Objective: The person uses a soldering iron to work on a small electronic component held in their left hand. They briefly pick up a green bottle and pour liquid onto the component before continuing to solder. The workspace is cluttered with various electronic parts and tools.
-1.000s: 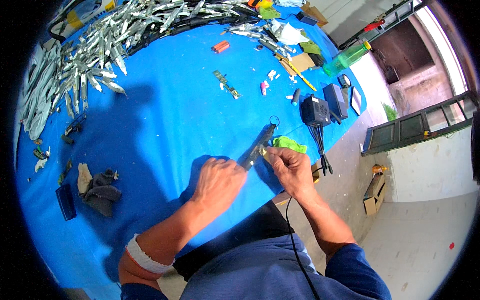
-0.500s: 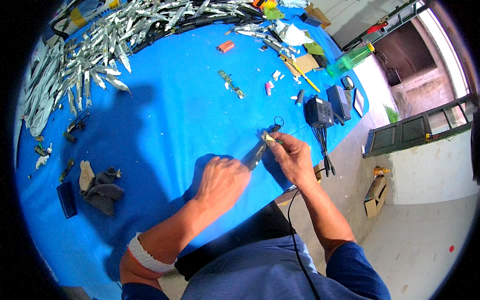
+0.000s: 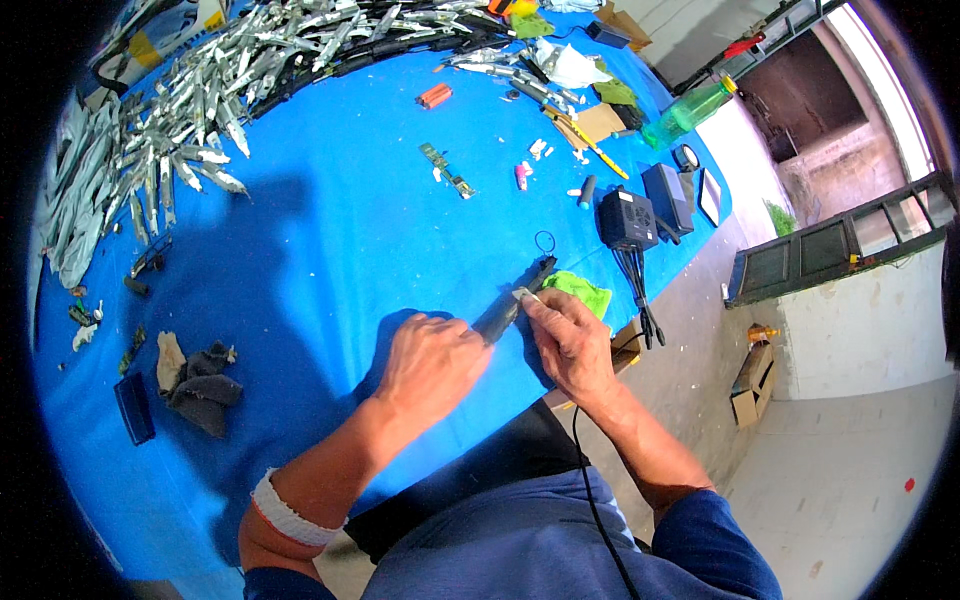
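Over the blue-covered table (image 3: 340, 240), my left hand (image 3: 432, 358) is closed around the near end of a long dark casing (image 3: 500, 318). A thin dark ring (image 3: 545, 242) shows at the casing's far end. Against its upper side, my right hand (image 3: 572, 340) pinches a small pale piece (image 3: 522, 294) between thumb and forefinger; its exact kind is too small to tell. Just beyond the right fingers is a bright green cloth (image 3: 582, 290), partly hidden by the hand.
A heap of silvery strips (image 3: 230, 85) covers the far left. A green circuit board (image 3: 446, 170) and a red cylinder pair (image 3: 435, 96) lie ahead. Right stand a black boxy device (image 3: 628, 220) with cables and a green bottle (image 3: 690, 112). Grey cloth (image 3: 205, 388) lies left.
My right hand has shifted slightly down along the casing, and the green cloth beyond it now shows. The left hand keeps its hold. The whole view has shifted a little.
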A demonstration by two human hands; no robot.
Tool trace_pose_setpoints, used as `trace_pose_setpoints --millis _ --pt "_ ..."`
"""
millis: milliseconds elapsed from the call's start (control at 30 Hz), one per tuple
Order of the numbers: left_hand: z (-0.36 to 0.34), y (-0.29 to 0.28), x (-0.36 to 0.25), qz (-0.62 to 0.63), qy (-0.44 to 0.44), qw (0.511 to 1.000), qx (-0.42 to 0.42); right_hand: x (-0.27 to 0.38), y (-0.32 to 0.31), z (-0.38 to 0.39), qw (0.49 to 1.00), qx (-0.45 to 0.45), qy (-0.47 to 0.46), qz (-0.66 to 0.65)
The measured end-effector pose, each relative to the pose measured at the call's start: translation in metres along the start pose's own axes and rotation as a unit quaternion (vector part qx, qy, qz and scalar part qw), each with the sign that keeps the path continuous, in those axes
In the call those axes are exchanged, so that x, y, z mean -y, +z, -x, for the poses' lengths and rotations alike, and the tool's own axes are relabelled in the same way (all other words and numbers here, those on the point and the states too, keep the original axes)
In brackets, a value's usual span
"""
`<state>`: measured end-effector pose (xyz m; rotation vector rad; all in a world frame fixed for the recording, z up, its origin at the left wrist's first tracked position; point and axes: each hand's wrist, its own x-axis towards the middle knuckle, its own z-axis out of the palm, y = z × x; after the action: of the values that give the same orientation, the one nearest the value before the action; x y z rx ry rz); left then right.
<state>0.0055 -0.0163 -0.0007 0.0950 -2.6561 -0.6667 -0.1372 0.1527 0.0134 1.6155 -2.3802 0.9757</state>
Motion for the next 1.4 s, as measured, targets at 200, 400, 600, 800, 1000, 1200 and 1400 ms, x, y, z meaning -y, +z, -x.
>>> trace_pose_setpoints --millis 200,400,600,800,1000,1200,1400 --pt "-0.001 -0.002 -0.002 -0.002 -0.001 1.000 0.010 0.007 -0.005 0.020 1.000 0.010 -0.008 0.015" --pt "-0.004 -0.009 -0.005 -0.007 -0.014 0.999 0.030 0.002 -0.009 0.043 0.966 0.011 0.152 -0.208" --pt "-0.003 -0.006 -0.002 -0.002 -0.018 1.000 0.024 0.007 -0.023 0.027 0.760 0.015 0.409 -0.506" --pt "-0.003 -0.002 -0.004 0.016 -0.009 1.000 -0.008 0.010 -0.024 0.037 0.813 -0.007 0.399 -0.425" --pt "-0.003 -0.002 -0.003 0.011 0.001 1.000 -0.015 0.009 -0.045 0.094 0.986 -0.065 0.152 -0.018" --pt "-0.007 0.000 -0.005 0.001 -0.003 1.000 -0.019 -0.012 -0.032 0.113 0.995 -0.013 0.090 0.046" --pt "-0.008 -0.002 -0.006 -0.001 0.001 1.000 -0.013 -0.009 -0.045 0.122 0.997 0.013 0.034 0.067"
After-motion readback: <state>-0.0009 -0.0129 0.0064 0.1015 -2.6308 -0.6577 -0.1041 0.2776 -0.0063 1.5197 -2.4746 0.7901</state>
